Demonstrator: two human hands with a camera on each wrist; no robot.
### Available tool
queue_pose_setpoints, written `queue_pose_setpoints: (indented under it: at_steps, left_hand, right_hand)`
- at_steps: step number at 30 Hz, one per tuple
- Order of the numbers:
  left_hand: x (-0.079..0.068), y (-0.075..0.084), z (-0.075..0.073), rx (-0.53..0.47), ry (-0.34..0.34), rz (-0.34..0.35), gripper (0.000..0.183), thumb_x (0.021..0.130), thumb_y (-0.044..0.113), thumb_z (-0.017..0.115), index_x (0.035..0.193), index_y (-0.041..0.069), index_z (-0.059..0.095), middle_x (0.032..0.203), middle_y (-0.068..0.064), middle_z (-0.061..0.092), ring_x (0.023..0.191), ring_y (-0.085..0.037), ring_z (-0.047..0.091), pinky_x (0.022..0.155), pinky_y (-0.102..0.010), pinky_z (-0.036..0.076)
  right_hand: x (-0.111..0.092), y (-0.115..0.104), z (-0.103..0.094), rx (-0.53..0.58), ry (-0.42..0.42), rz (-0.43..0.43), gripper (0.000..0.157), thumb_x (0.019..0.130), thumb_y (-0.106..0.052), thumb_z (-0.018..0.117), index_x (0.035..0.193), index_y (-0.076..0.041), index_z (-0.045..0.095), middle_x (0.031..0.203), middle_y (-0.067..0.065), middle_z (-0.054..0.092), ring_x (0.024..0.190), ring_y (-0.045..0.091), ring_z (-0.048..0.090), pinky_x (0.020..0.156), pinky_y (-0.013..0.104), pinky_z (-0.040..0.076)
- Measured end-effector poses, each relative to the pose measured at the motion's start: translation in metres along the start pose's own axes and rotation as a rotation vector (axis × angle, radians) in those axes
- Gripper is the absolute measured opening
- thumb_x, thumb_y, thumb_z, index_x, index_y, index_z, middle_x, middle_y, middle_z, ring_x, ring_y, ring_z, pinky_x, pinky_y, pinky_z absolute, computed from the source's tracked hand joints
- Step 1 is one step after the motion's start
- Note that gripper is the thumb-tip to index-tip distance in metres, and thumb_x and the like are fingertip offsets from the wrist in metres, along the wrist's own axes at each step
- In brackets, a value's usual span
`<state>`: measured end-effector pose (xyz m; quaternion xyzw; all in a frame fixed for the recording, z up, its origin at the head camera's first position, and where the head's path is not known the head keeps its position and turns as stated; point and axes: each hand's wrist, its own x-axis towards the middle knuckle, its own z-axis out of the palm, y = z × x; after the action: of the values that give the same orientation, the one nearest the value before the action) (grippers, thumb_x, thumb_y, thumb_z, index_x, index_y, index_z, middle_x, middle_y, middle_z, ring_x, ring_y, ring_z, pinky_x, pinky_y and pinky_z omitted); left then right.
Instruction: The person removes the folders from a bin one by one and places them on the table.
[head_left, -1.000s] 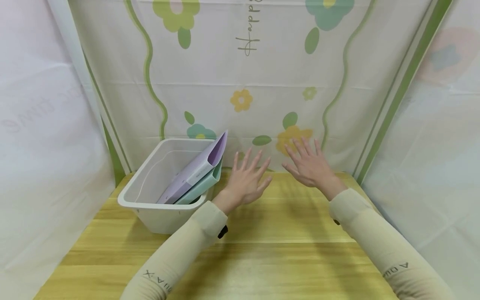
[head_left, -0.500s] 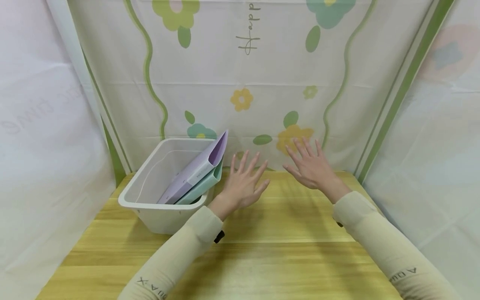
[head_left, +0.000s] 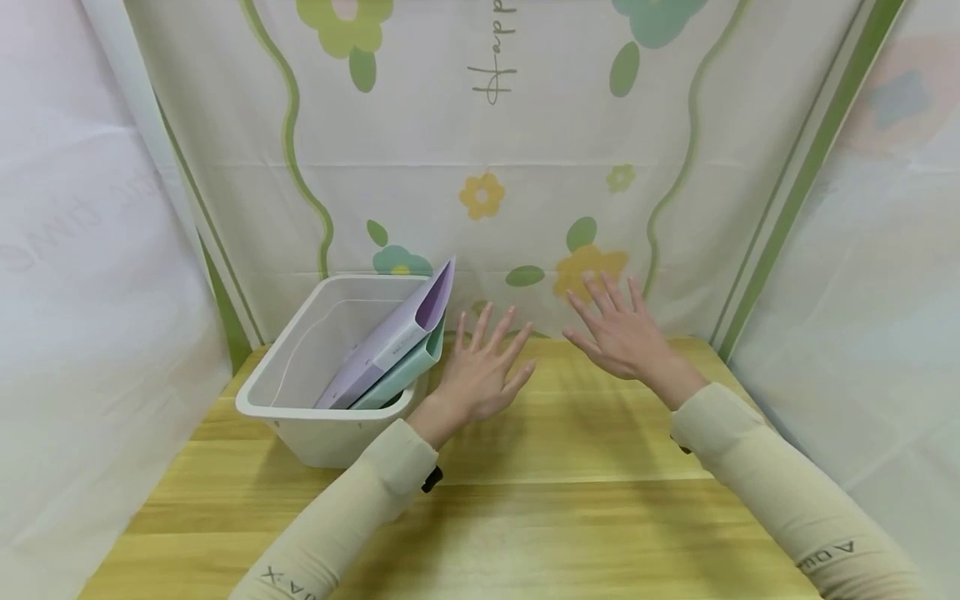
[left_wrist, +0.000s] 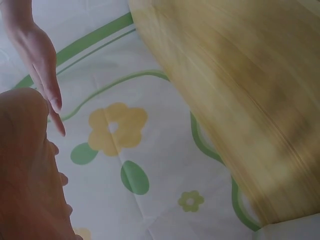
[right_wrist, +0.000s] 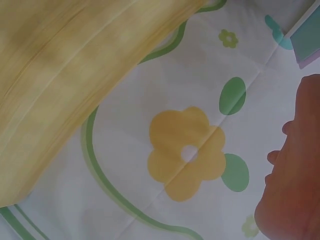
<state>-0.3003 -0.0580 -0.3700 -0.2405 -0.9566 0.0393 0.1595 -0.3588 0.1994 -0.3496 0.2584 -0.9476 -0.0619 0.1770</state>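
Observation:
My left hand (head_left: 480, 371) hovers over the table with fingers spread, just right of a white plastic bin (head_left: 330, 414). Farther right, my right hand (head_left: 621, 335) is held up the same way, palm down and holding nothing. Inside the bin a purple binder (head_left: 386, 342) leans on a mint green binder (head_left: 405, 372); both stick out above the rim at the right. In the left wrist view the right hand (left_wrist: 40, 60) shows beyond the left palm (left_wrist: 30, 170). A corner of the green binder (right_wrist: 306, 42) appears in the right wrist view, above the right palm (right_wrist: 295, 170).
The wooden table (head_left: 525, 533) runs back to a white curtain (head_left: 555, 125) printed with flowers. More white cloth hangs at the left (head_left: 82, 292) and right sides, closing in the workspace.
My left hand has drifted slightly left and down, nearer the bin. The right hand stays nearly in place while its forearm shifts a little right. The bin and binders have not moved.

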Motion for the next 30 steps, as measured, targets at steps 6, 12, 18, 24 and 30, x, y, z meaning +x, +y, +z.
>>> queue_pose_setpoints:
  at_steps: [6, 12, 18, 24, 30]
  left_hand:
    - [-0.002, -0.001, -0.001, 0.024, -0.003, -0.005, 0.06, 0.095, 0.059, 0.007, 0.149, 0.033, -0.003, 0.155, 0.001, -0.014, 0.142, -0.034, -0.011, 0.106, -0.058, -0.01]
    - [-0.006, -0.003, -0.001, 0.0, -0.005, -0.001, 0.06, 0.096, 0.058, 0.009, 0.15, 0.033, 0.002, 0.156, 0.001, -0.01, 0.141, -0.033, -0.012, 0.106, -0.058, -0.009]
    - [-0.009, -0.003, -0.002, -0.03, -0.002, 0.006, 0.059, 0.096, 0.057, 0.01, 0.15, 0.032, 0.005, 0.156, 0.001, -0.006, 0.14, -0.03, -0.019, 0.106, -0.058, -0.009]
    - [-0.013, -0.002, -0.004, -0.038, 0.0, 0.015, 0.058, 0.097, 0.056, 0.011, 0.15, 0.032, 0.008, 0.157, 0.0, -0.002, 0.142, -0.033, -0.009, 0.106, -0.058, -0.008]
    - [-0.016, -0.003, -0.004, -0.055, 0.03, 0.024, 0.058, 0.097, 0.056, 0.012, 0.15, 0.033, 0.011, 0.157, -0.002, 0.005, 0.142, -0.033, -0.009, 0.106, -0.058, -0.008]
  right_hand:
    - [-0.002, 0.0, -0.006, 0.003, -0.007, -0.003, 0.068, 0.095, -0.062, 0.018, 0.151, -0.023, 0.012, 0.156, 0.006, -0.009, 0.142, 0.03, -0.011, 0.105, 0.054, -0.018]
    - [-0.007, 0.0, -0.008, 0.019, 0.013, -0.016, 0.067, 0.096, -0.059, 0.024, 0.15, -0.021, 0.017, 0.156, 0.006, -0.008, 0.142, 0.034, -0.003, 0.105, 0.055, -0.016]
    - [-0.01, 0.002, -0.004, 0.018, 0.042, -0.035, 0.066, 0.097, -0.057, 0.027, 0.15, -0.018, 0.021, 0.156, 0.005, -0.009, 0.142, 0.036, 0.0, 0.106, 0.06, -0.007]
    - [-0.014, 0.002, -0.006, 0.013, 0.044, -0.038, 0.067, 0.096, -0.058, 0.026, 0.15, -0.019, 0.021, 0.156, 0.005, -0.008, 0.142, 0.03, -0.009, 0.107, 0.059, -0.007]
    - [-0.015, -0.001, -0.008, 0.014, 0.039, -0.038, 0.067, 0.096, -0.059, 0.025, 0.15, -0.022, 0.016, 0.156, 0.004, -0.008, 0.142, 0.032, -0.006, 0.107, 0.057, -0.01]
